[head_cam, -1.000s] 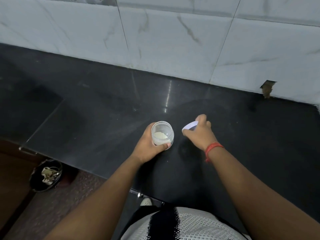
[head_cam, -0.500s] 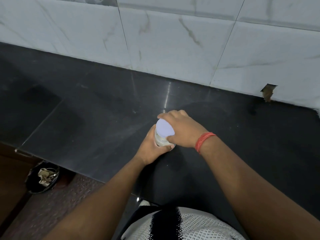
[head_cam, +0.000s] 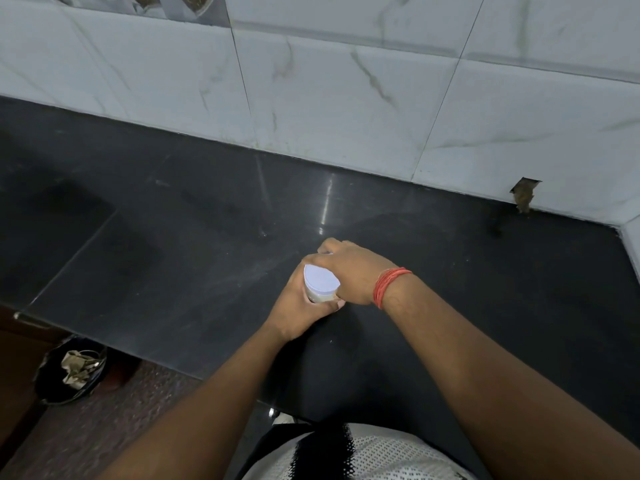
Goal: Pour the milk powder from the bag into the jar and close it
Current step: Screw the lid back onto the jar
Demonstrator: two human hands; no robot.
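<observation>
A small clear jar [head_cam: 320,296] with pale milk powder in its bottom stands on the black counter [head_cam: 207,258]. A white lid [head_cam: 320,281] sits on top of the jar. My left hand [head_cam: 298,315] wraps around the jar's body from the near left. My right hand [head_cam: 349,271] reaches over from the right, its fingers curled around the lid's far and right rim. A red thread band circles my right wrist. No bag is in view.
White marble wall tiles [head_cam: 346,98] back the counter, with a chipped hole [head_cam: 524,195] at the right. On the floor at lower left stands a black bin [head_cam: 69,372] with crumpled paper. The counter's front edge runs diagonally at the lower left.
One second ago the jar was uncovered and my right hand held the lid beside it. The lid now rests on the jar with my right hand gripping it.
</observation>
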